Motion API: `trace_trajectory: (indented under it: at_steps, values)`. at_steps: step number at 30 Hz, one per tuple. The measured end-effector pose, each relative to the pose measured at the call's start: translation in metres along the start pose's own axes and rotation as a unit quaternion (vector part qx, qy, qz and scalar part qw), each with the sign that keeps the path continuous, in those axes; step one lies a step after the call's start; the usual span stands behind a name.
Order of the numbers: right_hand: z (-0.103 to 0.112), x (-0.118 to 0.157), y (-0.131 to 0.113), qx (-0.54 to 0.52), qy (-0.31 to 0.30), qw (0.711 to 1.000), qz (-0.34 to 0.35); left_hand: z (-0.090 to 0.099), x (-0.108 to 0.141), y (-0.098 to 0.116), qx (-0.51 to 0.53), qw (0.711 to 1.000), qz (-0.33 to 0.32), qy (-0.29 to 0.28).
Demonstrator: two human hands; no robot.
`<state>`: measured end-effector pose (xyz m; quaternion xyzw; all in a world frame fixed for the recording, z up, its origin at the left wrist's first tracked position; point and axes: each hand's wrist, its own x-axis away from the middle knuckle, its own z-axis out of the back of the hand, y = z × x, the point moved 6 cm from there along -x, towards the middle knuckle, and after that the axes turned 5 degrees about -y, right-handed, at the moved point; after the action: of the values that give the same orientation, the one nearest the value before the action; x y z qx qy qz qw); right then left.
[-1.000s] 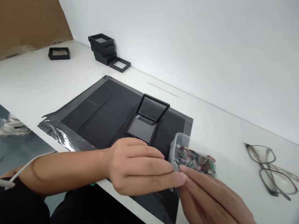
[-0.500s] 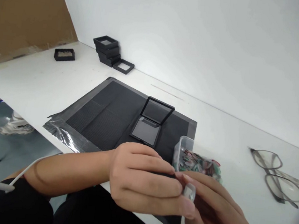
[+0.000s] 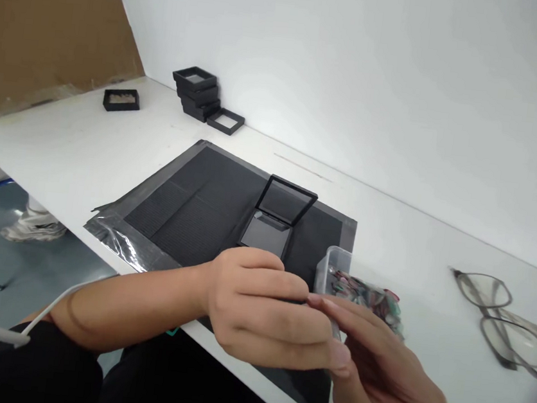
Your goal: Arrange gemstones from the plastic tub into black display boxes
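My left hand (image 3: 265,311) is curled, its fingers and thumb pinched together over the near edge of the black mat (image 3: 190,205). My right hand (image 3: 384,376) reaches in from the right, and its fingertips meet the left fingertips. A small pale piece (image 3: 337,334) barely shows between them and is mostly hidden. Just behind the fingers stands a clear plastic tub (image 3: 336,261) with several small coloured pieces (image 3: 374,299). A black box (image 3: 267,234) lies on the mat with its framed lid propped up.
Grey glasses (image 3: 503,312) lie on the white table (image 3: 413,244) at the right. A stack of black boxes (image 3: 197,92), a loose black frame (image 3: 228,121) and another black box (image 3: 122,99) sit far left by a brown board (image 3: 51,21). The table's front edge is close.
Both hands lifted slightly and shifted right. A small clear piece seen between the fingertips half a second ago is now mostly covered by the left thumb. The view drifted a little.
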<state>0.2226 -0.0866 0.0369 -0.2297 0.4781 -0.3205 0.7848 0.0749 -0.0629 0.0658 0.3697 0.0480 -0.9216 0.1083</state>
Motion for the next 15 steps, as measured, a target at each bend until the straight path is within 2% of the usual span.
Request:
trace_trajectory:
  at_steps: [4, 8, 9, 12, 15]
  values:
    - [-0.002, -0.002, 0.002, -0.03, 0.009, 0.999, -0.037, 0.005, 0.0, 0.001, -0.01, 0.999, -0.038, 0.03]
    - [-0.003, -0.003, 0.006, -0.034, 0.023, 0.998, -0.055, 0.019, 0.007, 0.003, -0.08, 0.983, -0.073, 0.149]
    - [-0.003, -0.003, 0.007, -0.038, 0.025, 0.997, -0.06, 0.019, 0.009, 0.002, -0.096, 0.98, -0.075, 0.161]
    - [-0.003, 0.0, 0.015, -0.055, 0.038, 0.994, -0.084, 0.012, 0.011, -0.002, -0.112, 0.982, -0.072, 0.134]
    - [-0.002, 0.004, 0.024, -0.037, 0.049, 0.993, -0.1, 0.011, 0.015, -0.009, -0.086, 0.984, -0.066, 0.144]
